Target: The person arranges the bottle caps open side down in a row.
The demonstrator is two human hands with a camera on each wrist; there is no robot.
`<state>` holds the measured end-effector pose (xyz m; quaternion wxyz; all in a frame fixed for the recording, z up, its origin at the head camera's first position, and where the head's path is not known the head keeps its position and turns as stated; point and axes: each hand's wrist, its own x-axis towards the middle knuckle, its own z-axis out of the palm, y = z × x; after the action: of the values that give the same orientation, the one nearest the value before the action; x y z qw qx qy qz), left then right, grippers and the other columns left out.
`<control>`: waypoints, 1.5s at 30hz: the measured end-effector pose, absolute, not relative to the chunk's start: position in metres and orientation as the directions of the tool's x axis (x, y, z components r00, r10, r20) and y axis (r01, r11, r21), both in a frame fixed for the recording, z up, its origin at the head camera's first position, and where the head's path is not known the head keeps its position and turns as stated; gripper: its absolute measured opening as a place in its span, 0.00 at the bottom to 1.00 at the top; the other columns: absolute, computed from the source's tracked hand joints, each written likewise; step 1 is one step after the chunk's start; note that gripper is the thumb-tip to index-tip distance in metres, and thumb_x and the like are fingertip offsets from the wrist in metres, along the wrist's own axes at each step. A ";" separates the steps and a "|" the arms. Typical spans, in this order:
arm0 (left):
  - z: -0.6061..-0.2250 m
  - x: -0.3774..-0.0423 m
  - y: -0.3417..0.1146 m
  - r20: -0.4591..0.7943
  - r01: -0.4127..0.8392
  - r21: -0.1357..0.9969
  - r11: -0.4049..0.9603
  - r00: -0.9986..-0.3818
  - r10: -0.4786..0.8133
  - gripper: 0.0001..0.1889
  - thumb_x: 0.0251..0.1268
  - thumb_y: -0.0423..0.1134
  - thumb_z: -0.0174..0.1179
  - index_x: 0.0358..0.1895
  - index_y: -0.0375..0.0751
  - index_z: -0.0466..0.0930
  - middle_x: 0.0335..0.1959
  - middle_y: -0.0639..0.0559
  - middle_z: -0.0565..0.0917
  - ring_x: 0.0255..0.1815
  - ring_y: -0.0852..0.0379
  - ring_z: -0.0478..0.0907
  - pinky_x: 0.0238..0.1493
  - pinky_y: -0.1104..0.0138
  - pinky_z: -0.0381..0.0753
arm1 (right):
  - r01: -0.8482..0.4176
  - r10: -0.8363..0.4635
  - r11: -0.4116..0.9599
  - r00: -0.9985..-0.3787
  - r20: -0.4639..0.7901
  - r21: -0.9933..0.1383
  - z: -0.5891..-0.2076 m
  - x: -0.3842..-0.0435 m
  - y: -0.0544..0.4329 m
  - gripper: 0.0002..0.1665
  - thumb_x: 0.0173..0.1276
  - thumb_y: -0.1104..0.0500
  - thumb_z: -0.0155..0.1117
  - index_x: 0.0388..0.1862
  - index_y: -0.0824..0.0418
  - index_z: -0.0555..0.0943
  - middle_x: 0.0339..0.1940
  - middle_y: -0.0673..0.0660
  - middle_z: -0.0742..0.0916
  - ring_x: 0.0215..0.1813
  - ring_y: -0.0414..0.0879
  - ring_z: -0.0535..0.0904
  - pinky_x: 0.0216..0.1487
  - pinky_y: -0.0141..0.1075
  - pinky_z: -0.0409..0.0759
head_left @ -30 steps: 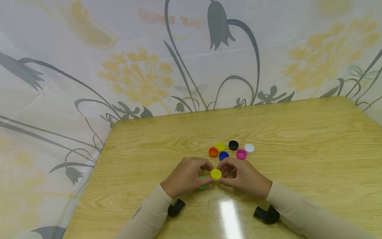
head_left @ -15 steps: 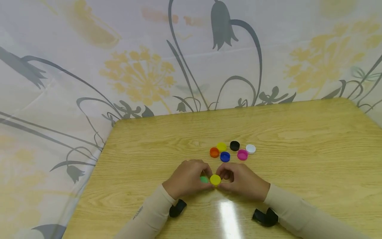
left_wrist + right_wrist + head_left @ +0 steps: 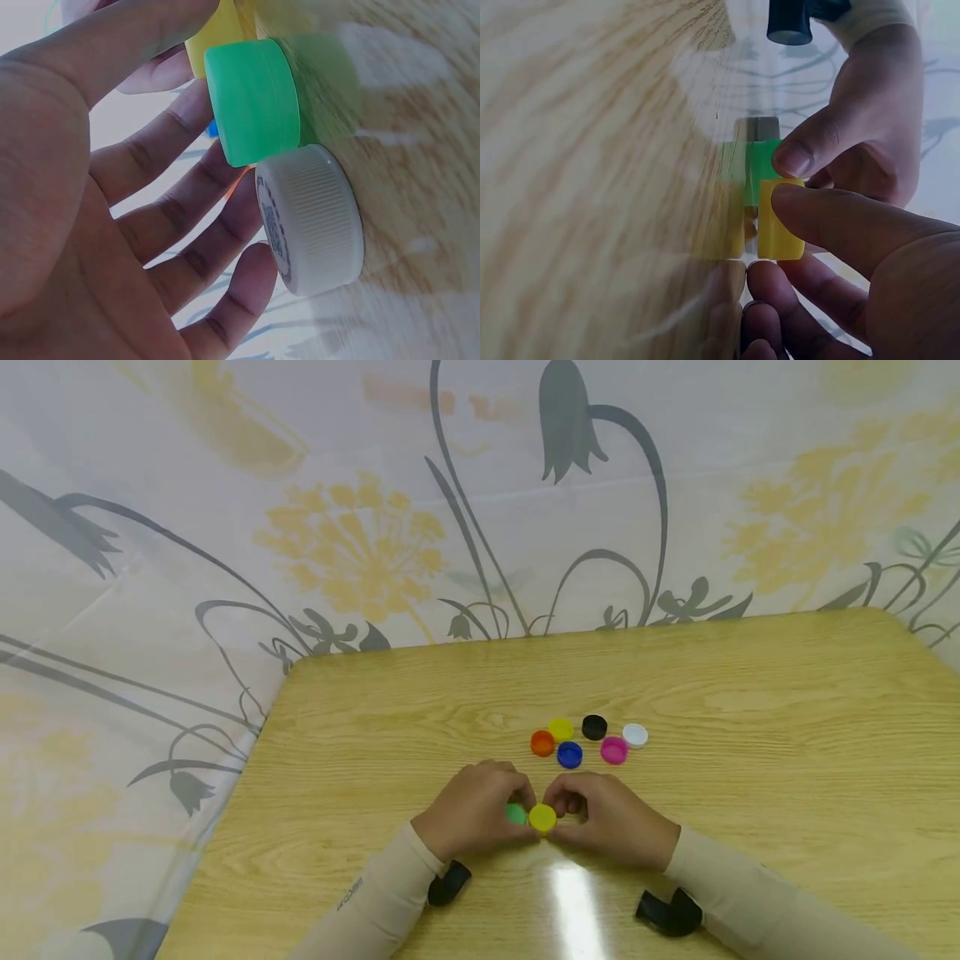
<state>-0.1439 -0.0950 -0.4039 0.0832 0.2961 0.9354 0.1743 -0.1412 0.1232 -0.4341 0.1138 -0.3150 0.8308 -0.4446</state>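
Note:
A yellow bottle cap (image 3: pixel 543 818) is between my two hands, close to the tabletop. My left hand (image 3: pixel 480 810) pinches its left side with thumb and index finger. From the right, my right hand (image 3: pixel 611 822) pinches it as well, its thumb lying along the cap in the right wrist view. A green cap (image 3: pixel 255 105) stands right beside the yellow one, partly covered by the left hand in the head view. Next to the green cap is a white ribbed cap (image 3: pixel 311 225), near the left hand's other fingers; the left hand hides it from the head camera.
Beyond the hands lie an orange cap (image 3: pixel 542 743), another yellow cap (image 3: pixel 561 730), a blue cap (image 3: pixel 570 755), a black cap (image 3: pixel 595 727), a pink cap (image 3: pixel 614 750) and a white cap (image 3: pixel 635 736). A flower-patterned cloth (image 3: pixel 480 527) borders the wooden table (image 3: pixel 375 710).
Both hands have moved slightly toward me with the yellow cap, mostly in the first half second. The blue cap, partly covered by the right hand before, now shows whole.

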 end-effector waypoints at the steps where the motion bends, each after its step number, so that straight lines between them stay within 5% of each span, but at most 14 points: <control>1: -0.404 -0.144 -0.095 -0.056 0.525 0.371 0.766 -0.811 0.583 0.14 0.51 0.54 0.76 0.37 0.53 0.87 0.36 0.63 0.84 0.37 0.66 0.76 0.41 0.71 0.74 | -0.425 -0.625 0.409 -0.776 0.092 -0.807 -0.434 -0.141 0.123 0.11 0.61 0.57 0.75 0.40 0.55 0.83 0.34 0.45 0.83 0.37 0.37 0.76 0.39 0.29 0.79; 24: -0.405 -0.142 -0.092 -0.045 0.529 0.341 0.777 -0.816 0.576 0.15 0.52 0.55 0.75 0.39 0.53 0.87 0.37 0.63 0.84 0.41 0.63 0.78 0.41 0.69 0.76 | -0.452 -0.616 0.462 -0.782 0.090 -0.763 -0.434 -0.141 0.122 0.13 0.58 0.59 0.76 0.40 0.57 0.83 0.33 0.45 0.82 0.36 0.36 0.74 0.39 0.29 0.77; 32: -0.405 -0.141 -0.092 -0.061 0.520 0.346 0.781 -0.818 0.572 0.15 0.53 0.55 0.75 0.40 0.53 0.87 0.37 0.63 0.83 0.39 0.64 0.76 0.42 0.68 0.75 | -0.421 -0.619 0.462 -0.784 0.057 -0.780 -0.430 -0.140 0.127 0.18 0.61 0.57 0.74 0.48 0.60 0.80 0.36 0.46 0.82 0.39 0.36 0.76 0.42 0.30 0.79; 37: -0.405 -0.140 -0.092 -0.075 0.512 0.334 0.792 -0.823 0.564 0.16 0.52 0.56 0.75 0.39 0.55 0.86 0.38 0.63 0.83 0.38 0.65 0.75 0.41 0.66 0.72 | -0.408 -0.558 0.493 -0.826 0.081 -0.769 -0.425 -0.148 0.135 0.10 0.69 0.58 0.67 0.46 0.61 0.80 0.35 0.46 0.84 0.37 0.34 0.78 0.40 0.30 0.81; 45: -0.404 -0.141 -0.092 -0.088 0.508 0.339 0.792 -0.821 0.564 0.16 0.52 0.56 0.75 0.39 0.55 0.86 0.38 0.63 0.82 0.37 0.65 0.73 0.38 0.69 0.70 | -0.433 -0.453 0.638 -0.880 0.144 -0.637 -0.417 -0.167 0.139 0.10 0.66 0.60 0.70 0.43 0.60 0.80 0.28 0.46 0.83 0.30 0.34 0.76 0.33 0.29 0.78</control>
<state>-0.1411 -0.0923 -0.4039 0.0927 0.2844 0.9421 0.1517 -0.1671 0.1393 -0.4172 0.0144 -0.2446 0.9049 -0.3480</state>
